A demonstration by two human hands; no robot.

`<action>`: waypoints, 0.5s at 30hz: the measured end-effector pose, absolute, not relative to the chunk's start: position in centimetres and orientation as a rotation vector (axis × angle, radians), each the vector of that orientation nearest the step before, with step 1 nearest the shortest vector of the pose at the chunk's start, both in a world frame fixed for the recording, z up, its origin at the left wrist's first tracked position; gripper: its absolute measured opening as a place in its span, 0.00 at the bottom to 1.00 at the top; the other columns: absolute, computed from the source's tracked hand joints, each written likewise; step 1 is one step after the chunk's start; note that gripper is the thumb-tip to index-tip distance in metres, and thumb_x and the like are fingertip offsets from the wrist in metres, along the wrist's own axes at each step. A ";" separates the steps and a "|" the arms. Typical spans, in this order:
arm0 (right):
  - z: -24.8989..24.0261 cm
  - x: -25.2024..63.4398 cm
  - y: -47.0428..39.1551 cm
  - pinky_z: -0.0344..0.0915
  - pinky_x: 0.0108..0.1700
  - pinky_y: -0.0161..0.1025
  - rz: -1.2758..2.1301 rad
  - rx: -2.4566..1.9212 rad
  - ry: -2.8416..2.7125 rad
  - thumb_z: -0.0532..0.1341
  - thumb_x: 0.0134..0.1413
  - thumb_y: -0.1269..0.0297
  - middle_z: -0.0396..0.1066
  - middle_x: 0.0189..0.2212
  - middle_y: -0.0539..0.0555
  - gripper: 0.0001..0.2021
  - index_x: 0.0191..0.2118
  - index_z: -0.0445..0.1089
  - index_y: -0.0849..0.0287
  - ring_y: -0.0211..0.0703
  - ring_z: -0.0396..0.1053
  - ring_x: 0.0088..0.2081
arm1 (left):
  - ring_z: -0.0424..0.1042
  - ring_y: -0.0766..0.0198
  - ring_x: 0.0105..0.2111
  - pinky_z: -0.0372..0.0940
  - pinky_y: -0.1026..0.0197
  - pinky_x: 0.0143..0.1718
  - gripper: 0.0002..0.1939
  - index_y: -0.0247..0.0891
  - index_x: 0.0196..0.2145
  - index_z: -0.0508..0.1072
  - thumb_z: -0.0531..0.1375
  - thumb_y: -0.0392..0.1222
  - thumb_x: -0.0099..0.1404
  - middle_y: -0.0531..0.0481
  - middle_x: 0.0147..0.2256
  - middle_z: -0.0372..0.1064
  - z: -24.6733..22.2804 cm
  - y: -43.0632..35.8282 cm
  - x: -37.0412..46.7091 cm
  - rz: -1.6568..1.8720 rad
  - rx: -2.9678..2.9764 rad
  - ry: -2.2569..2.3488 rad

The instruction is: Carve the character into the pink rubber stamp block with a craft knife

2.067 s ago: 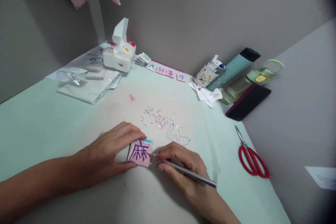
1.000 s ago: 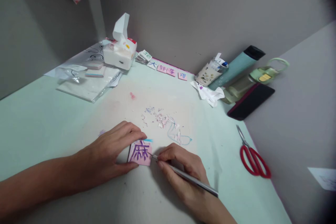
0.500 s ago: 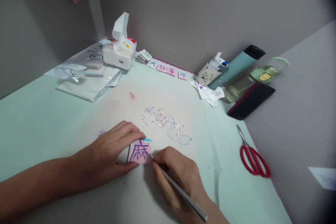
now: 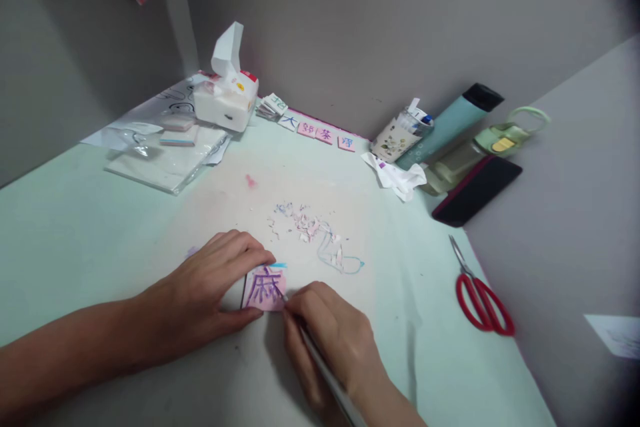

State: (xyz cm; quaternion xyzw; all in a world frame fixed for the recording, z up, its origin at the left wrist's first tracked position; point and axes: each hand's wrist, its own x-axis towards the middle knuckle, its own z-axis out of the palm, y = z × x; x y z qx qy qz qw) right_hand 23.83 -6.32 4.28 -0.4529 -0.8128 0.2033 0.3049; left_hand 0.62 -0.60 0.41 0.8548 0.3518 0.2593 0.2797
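Note:
A small pink rubber carving block (image 4: 265, 294) lies on the pale work surface, with a purple character drawn on its top and a blue strip at its far edge. My left hand (image 4: 225, 283) grips the block between thumb and fingers at its left side. In my right hand (image 4: 333, 333) is a slim silver craft knife (image 4: 325, 370), held like a pen. Its thin tip meets the block's right part, near the last strokes of the character. Pink and blue shavings (image 4: 306, 221) lie scattered beyond the block.
Small character blocks (image 4: 324, 135) line the back edge beside a tissue pack (image 4: 227, 103). At right are a pen cup (image 4: 397, 137), crumpled tissue (image 4: 400, 179), teal bottle (image 4: 453, 121), green bottle (image 4: 467, 157), phone (image 4: 475, 192) and red-handled scissors (image 4: 480, 300). Plastic-wrapped sheets (image 4: 165, 163) lie at left.
My right hand has shifted slightly left, and the knife's handle now stands steeper in view. My left hand keeps its grip on the block. The whole view has moved a little.

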 end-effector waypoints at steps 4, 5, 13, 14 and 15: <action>4.0 23.9 -6.7 0.65 0.33 0.39 0.539 -1.193 -2.200 0.54 0.69 0.76 0.69 0.32 0.53 0.09 0.40 0.67 0.57 0.42 0.67 0.31 | 0.68 0.51 0.53 0.65 0.53 0.54 0.21 0.48 0.59 0.68 0.65 0.44 0.70 0.48 0.52 0.71 0.5 -0.7 0.7 0.700 2.282 0.960; 4.0 23.9 -6.6 0.64 0.32 0.39 0.549 -1.189 -2.174 0.54 0.69 0.76 0.68 0.31 0.52 0.09 0.40 0.67 0.57 0.41 0.67 0.31 | 0.69 0.51 0.53 0.65 0.54 0.54 0.20 0.47 0.58 0.69 0.65 0.44 0.70 0.48 0.51 0.71 0.6 -0.6 0.7 0.698 2.282 0.962; 4.6 24.1 -6.2 0.61 0.30 0.35 0.785 -1.322 -1.946 0.57 0.70 0.71 0.69 0.28 0.48 0.08 0.36 0.67 0.55 0.35 0.66 0.26 | 0.70 0.53 0.51 0.66 0.56 0.52 0.20 0.46 0.58 0.70 0.65 0.43 0.70 0.49 0.51 0.72 1.1 -0.1 0.4 0.662 2.327 0.914; 4.6 24.1 -6.2 0.60 0.29 0.35 0.812 -1.355 -1.920 0.57 0.70 0.70 0.69 0.27 0.47 0.09 0.35 0.67 0.55 0.34 0.65 0.25 | 0.70 0.53 0.51 0.66 0.56 0.52 0.20 0.46 0.58 0.70 0.65 0.43 0.70 0.49 0.50 0.72 1.1 -0.2 0.4 0.666 2.325 0.919; 4.6 24.1 -6.2 0.59 0.28 0.34 0.835 -1.381 -1.890 0.57 0.70 0.69 0.68 0.26 0.47 0.09 0.34 0.66 0.55 0.34 0.64 0.25 | 0.70 0.53 0.51 0.66 0.56 0.52 0.20 0.46 0.58 0.70 0.65 0.43 0.70 0.49 0.50 0.72 1.1 -0.2 0.4 0.653 2.327 0.919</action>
